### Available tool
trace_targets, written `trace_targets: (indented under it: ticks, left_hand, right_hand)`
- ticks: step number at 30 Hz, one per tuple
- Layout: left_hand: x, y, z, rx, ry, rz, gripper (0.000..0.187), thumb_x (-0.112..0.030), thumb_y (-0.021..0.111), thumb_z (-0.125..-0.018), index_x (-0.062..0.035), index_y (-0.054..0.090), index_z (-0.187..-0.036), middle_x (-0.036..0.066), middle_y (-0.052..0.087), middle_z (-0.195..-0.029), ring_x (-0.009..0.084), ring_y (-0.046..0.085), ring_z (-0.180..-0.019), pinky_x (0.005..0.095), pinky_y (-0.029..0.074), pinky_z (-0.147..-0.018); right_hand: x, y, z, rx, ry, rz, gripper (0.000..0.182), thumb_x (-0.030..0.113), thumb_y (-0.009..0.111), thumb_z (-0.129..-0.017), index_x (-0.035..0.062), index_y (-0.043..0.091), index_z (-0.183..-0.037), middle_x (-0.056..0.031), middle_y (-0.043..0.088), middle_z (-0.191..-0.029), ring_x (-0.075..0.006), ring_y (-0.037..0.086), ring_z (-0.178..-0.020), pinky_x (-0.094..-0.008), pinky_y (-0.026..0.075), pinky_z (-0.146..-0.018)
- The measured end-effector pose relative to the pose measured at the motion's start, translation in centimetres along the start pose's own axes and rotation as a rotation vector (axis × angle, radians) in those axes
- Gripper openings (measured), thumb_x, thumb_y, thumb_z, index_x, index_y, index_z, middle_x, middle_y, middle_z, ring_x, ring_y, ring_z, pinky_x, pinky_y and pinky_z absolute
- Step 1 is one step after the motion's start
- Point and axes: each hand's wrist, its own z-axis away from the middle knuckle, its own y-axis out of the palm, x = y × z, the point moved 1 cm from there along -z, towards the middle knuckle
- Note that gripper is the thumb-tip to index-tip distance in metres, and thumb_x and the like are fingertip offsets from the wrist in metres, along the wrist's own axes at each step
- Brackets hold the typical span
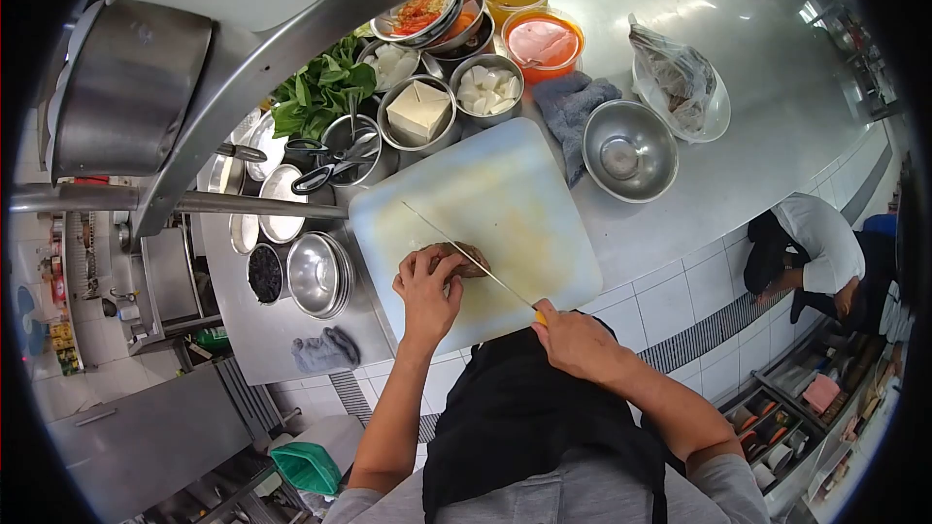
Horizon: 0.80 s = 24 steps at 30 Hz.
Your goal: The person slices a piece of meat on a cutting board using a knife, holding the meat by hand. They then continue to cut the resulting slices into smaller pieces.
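Note:
On the white cutting board [544,184] lies a brown piece of food [473,262], too small to identify. My left hand [427,286] rests on its left part with the fingers curled over it. My right hand [575,338] is wrapped round the yellow handle of a knife [495,277]. The long thin blade slants up and left across the board, over the brown piece beside my left fingertips. Part of the food is hidden under my left hand.
Behind the board stand a bowl with a pale block [419,114], leafy greens [320,87] and an orange tub [544,42]. An empty steel bowl [630,151] is at the right, stacked bowls [316,275] at the left. Another person [820,243] crouches at the far right.

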Motion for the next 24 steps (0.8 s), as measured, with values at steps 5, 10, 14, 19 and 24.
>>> trace_targets:
  ticks: [5, 10, 14, 19, 24]
  left_hand:
    - [-0.1, 0.1, 0.1, 0.003, -0.006, 0.008, 0.036, -0.011, 0.069, -0.079, -0.0237, 0.07, -0.112, 0.002, 0.056, -0.127, 0.0319, 0.044, -0.125, 0.0539, 0.03, -0.103]
    - [-0.1, -0.1, 0.1, 0.029, -0.03, 0.015, 0.036, -0.011, 0.069, -0.079, -0.0248, 0.07, -0.112, 0.001, 0.056, -0.126, 0.0315, 0.043, -0.126, 0.0536, 0.029, -0.104]
    - [0.1, -0.1, 0.1, 0.037, -0.009, 0.007, 0.037, -0.01, 0.069, -0.079, -0.0253, 0.07, -0.112, 0.001, 0.055, -0.126, 0.0317, 0.042, -0.126, 0.0539, 0.03, -0.103]
    - [0.0, 0.2, 0.1, 0.01, 0.013, -0.009, 0.037, -0.01, 0.069, -0.079, -0.0255, 0.07, -0.112, 0.001, 0.055, -0.127, 0.0323, 0.042, -0.126, 0.0542, 0.03, -0.103]
    - [-0.1, -0.2, 0.1, 0.049, -0.011, -0.006, 0.036, -0.01, 0.069, -0.08, -0.0262, 0.07, -0.112, 0.001, 0.054, -0.128, 0.0323, 0.042, -0.126, 0.0544, 0.03, -0.103]
  right_hand:
    - [0.3, -1.0, 0.7, 0.054, 0.046, -0.071, 0.033, 0.026, 0.05, -0.103, -0.0039, 0.048, -0.116, -0.0227, 0.064, -0.068, -0.041, 0.066, -0.061, -0.0499, 0.053, -0.056]
    - [0.5, -4.4, 6.7, 0.134, 0.089, -0.14, 0.025, 0.022, 0.051, -0.102, -0.0011, 0.044, -0.11, -0.0249, 0.065, -0.07, -0.0463, 0.065, -0.065, -0.0535, 0.052, -0.059]
    - [0.9, -5.1, 6.5, 0.238, 0.177, -0.135, 0.024, 0.021, 0.052, -0.102, -0.0003, 0.044, -0.108, -0.0249, 0.065, -0.071, -0.0467, 0.065, -0.066, -0.054, 0.052, -0.06]
    - [0.5, -0.5, 0.1, 0.093, 0.119, -0.054, 0.025, 0.023, 0.051, -0.102, 0.0001, 0.044, -0.109, -0.0246, 0.065, -0.071, -0.0462, 0.066, -0.068, -0.0541, 0.053, -0.061]
    - [-0.4, -0.7, 2.6, 0.103, 0.123, -0.118, 0.03, 0.024, 0.053, -0.102, -0.0012, 0.047, -0.116, -0.0242, 0.066, -0.072, -0.0439, 0.067, -0.067, -0.0526, 0.053, -0.06]
